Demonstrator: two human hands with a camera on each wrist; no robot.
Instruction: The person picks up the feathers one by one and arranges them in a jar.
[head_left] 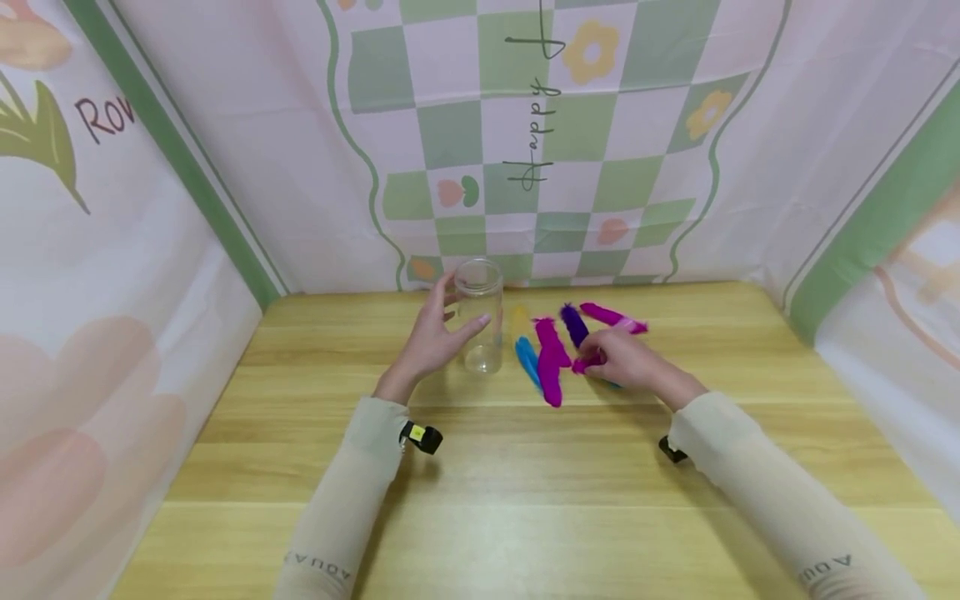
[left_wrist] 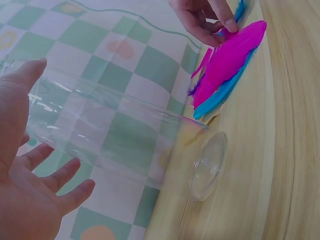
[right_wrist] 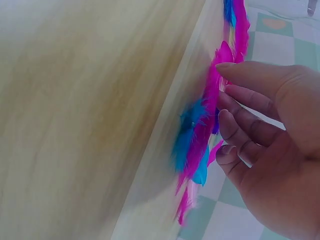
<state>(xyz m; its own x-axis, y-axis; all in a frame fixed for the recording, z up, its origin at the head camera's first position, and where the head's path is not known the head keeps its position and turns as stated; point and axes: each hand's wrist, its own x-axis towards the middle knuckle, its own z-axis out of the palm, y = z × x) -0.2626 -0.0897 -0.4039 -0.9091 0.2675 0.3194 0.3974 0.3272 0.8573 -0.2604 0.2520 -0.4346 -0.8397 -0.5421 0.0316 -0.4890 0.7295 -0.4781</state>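
A clear glass jar (head_left: 482, 357) stands upright on the table. My left hand (head_left: 430, 340) is at its left side, with the thumb in front and the other fingers behind. In the left wrist view those fingers are spread and relaxed beside the jar (left_wrist: 125, 130), not curled tightly round it. To the right, my right hand (head_left: 628, 360) pinches a magenta feather (right_wrist: 205, 120) between thumb and fingertips, just over the table. Blue feathers (right_wrist: 186, 140) lie right by it. Near that hand are a dark purple feather (head_left: 574, 323) and a bright pink feather (head_left: 611, 317).
Between jar and right hand lie magenta feathers (head_left: 551, 367), a blue feather (head_left: 528, 360) and a yellow feather (head_left: 521, 318). The wooden table (head_left: 495, 500) meets a checkered cloth (head_left: 510, 133) at the back, with printed cloth at both sides.
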